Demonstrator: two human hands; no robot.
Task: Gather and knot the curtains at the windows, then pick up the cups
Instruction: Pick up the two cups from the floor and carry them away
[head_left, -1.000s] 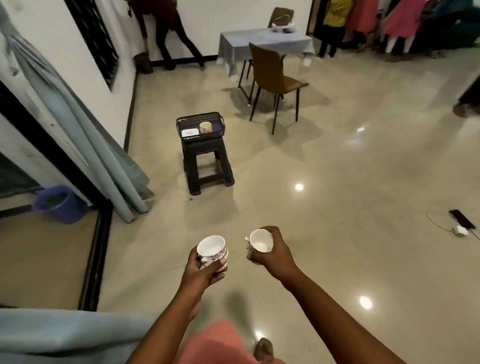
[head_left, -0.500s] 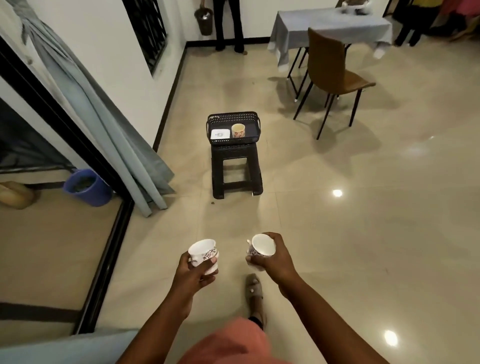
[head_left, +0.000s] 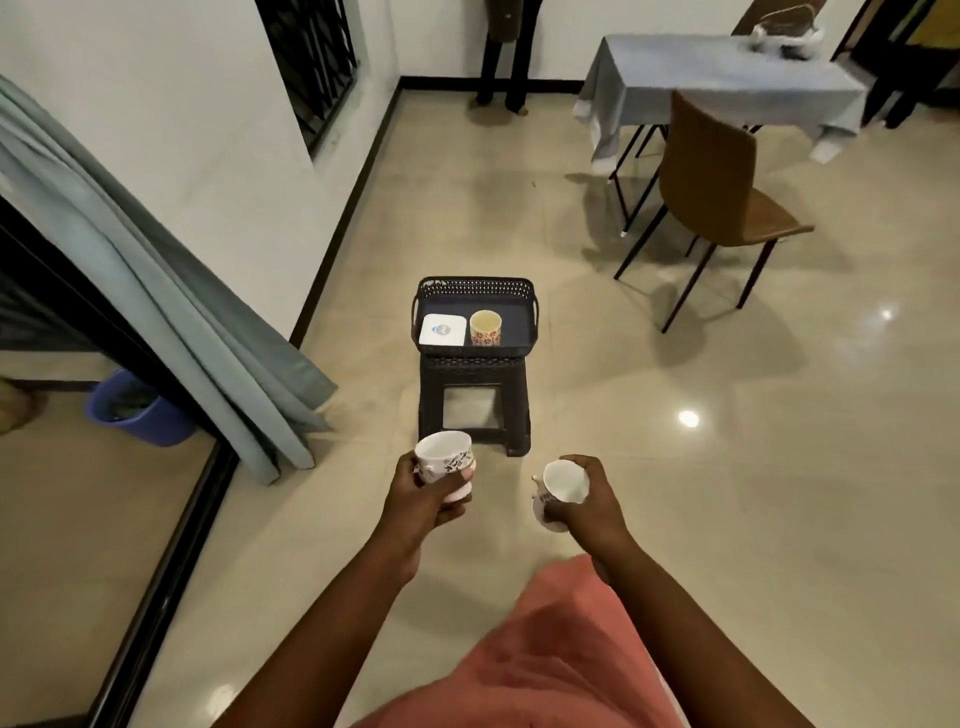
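Two cups held near stool (head_left: 474, 402): left hand (head_left: 423, 499) grips patterned cup (head_left: 445, 464), right hand (head_left: 589, 506) grips white cup (head_left: 562, 491).

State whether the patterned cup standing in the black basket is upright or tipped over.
Upright: the patterned cup in the basket stands on its base, its round mouth facing up.

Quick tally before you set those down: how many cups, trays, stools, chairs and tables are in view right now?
Cups: 3 (one in the left hand at, one in the right hand at, one in the tray at)
Trays: 1
Stools: 1
Chairs: 1
Tables: 1
Total: 7
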